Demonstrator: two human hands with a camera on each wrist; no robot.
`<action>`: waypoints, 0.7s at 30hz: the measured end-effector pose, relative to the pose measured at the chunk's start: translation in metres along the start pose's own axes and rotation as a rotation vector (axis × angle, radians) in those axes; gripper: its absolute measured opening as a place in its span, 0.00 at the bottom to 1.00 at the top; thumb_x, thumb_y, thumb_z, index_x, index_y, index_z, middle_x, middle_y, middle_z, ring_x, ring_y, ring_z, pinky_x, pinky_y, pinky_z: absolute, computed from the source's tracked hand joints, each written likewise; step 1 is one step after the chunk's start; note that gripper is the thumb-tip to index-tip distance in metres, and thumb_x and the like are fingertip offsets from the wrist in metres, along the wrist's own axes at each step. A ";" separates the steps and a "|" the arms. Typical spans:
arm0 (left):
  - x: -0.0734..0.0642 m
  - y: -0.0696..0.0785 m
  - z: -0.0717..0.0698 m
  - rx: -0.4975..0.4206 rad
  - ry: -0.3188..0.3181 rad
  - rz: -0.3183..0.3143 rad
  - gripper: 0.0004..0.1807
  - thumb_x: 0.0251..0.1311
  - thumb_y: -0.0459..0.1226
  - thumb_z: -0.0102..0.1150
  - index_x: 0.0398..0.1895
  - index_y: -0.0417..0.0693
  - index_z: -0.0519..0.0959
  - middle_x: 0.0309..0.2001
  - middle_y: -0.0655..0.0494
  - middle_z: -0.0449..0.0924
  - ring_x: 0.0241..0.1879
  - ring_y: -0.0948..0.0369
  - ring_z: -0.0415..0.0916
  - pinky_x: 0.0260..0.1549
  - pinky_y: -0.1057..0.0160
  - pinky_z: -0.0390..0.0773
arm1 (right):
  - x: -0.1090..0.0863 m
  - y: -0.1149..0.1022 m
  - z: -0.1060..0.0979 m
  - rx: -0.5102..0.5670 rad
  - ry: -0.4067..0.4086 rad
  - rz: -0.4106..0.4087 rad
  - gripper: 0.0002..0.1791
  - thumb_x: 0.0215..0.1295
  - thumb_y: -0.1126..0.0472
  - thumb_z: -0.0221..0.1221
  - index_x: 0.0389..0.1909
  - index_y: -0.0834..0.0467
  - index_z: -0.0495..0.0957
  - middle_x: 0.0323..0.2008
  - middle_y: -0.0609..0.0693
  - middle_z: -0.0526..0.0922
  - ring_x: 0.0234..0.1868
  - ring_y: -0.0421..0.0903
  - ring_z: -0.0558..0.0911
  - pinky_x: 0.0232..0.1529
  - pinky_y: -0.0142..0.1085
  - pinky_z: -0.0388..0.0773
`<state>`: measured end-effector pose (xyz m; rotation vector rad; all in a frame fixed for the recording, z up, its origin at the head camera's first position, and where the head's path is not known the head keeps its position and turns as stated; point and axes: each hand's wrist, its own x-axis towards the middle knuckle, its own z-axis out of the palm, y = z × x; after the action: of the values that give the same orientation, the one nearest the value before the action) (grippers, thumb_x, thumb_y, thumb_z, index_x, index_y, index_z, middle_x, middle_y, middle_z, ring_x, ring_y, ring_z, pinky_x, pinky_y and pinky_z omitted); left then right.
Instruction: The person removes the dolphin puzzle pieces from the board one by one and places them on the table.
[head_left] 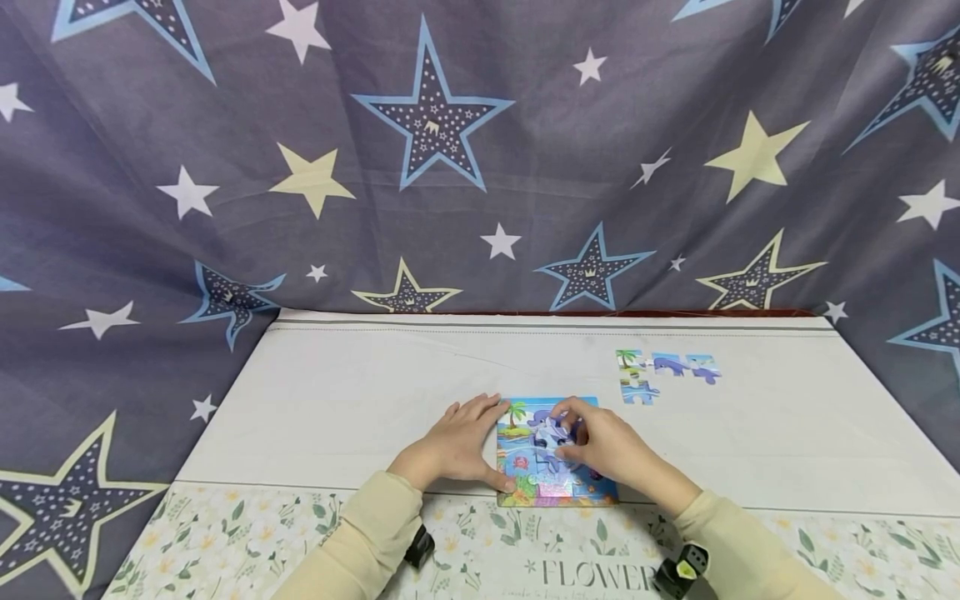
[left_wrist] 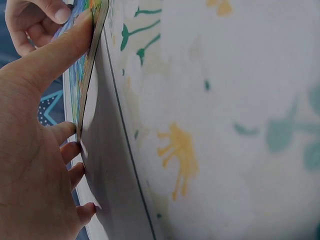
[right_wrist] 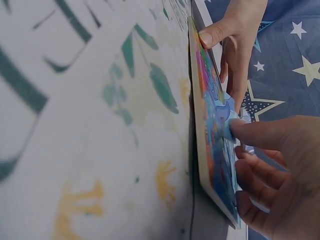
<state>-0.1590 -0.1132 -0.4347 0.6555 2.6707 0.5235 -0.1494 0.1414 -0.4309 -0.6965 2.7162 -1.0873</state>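
A colourful jigsaw puzzle board (head_left: 547, 402) with a sea picture lies in front of me, partly filled with pieces. My left hand (head_left: 461, 446) rests along its left side, thumb on the lower left corner and fingers spread to the upper left. In the left wrist view that thumb (left_wrist: 60, 52) presses on the board's face. Over the board's middle, my right hand (head_left: 611, 446) pinches a blue and purple puzzle piece (right_wrist: 228, 112) between thumb and fingers. The fingers partly cover the piece, and whether it touches the board I cannot tell.
Several loose puzzle pieces (head_left: 637, 392) lie on the white table cover (head_left: 375, 375), beyond the board to the right. A floral strip (head_left: 255, 533) runs along the near edge. A grey star-patterned curtain (head_left: 465, 208) hangs behind and at both sides.
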 end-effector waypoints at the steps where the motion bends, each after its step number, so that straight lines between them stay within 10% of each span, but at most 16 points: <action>1: 0.000 0.000 0.000 0.000 0.000 0.000 0.66 0.39 0.65 0.74 0.79 0.52 0.52 0.78 0.55 0.47 0.77 0.55 0.42 0.74 0.46 0.39 | 0.000 0.000 0.000 0.009 0.006 -0.002 0.19 0.59 0.65 0.69 0.50 0.54 0.76 0.33 0.45 0.78 0.22 0.36 0.72 0.22 0.33 0.72; 21: -0.002 0.002 -0.002 -0.014 -0.007 0.002 0.65 0.40 0.64 0.74 0.79 0.51 0.52 0.79 0.53 0.47 0.77 0.54 0.41 0.74 0.45 0.39 | 0.000 0.003 0.001 0.106 0.085 -0.005 0.14 0.64 0.68 0.65 0.49 0.56 0.78 0.29 0.43 0.76 0.23 0.38 0.73 0.23 0.33 0.73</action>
<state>-0.1578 -0.1132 -0.4320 0.6554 2.6579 0.5395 -0.1498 0.1430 -0.4340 -0.6560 2.7029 -1.2801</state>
